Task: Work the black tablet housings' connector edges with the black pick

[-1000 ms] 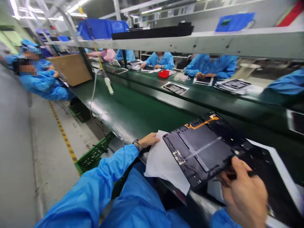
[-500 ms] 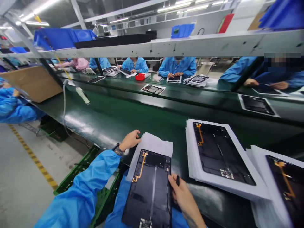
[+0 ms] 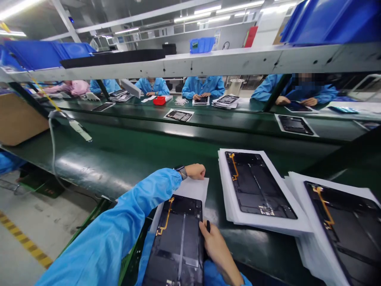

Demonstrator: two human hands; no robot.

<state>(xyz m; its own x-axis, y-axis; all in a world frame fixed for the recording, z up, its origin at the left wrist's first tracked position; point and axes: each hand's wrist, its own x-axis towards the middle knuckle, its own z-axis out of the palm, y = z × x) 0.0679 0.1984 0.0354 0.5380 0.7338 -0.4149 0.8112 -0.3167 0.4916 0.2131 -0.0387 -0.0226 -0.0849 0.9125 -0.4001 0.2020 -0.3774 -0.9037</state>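
Head view: thumb and forefinger of the right hand [image 3: 218,250] pinch a small black tool [image 3: 208,226] at the right edge of a black tablet back panel [image 3: 175,246]. The left hand [image 3: 195,171] rests open on white paper [image 3: 193,190] above that panel. Right of it, a papered panel [image 3: 256,182] and another [image 3: 339,226] wait. The left hand has moved further onto the paper.

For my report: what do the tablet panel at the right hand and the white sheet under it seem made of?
The tablet panel looks like dark metal or stiff plastic, matte, with straight rigid edges; the look leaves it open. The white sheet looks like thin paper, flat and dull.
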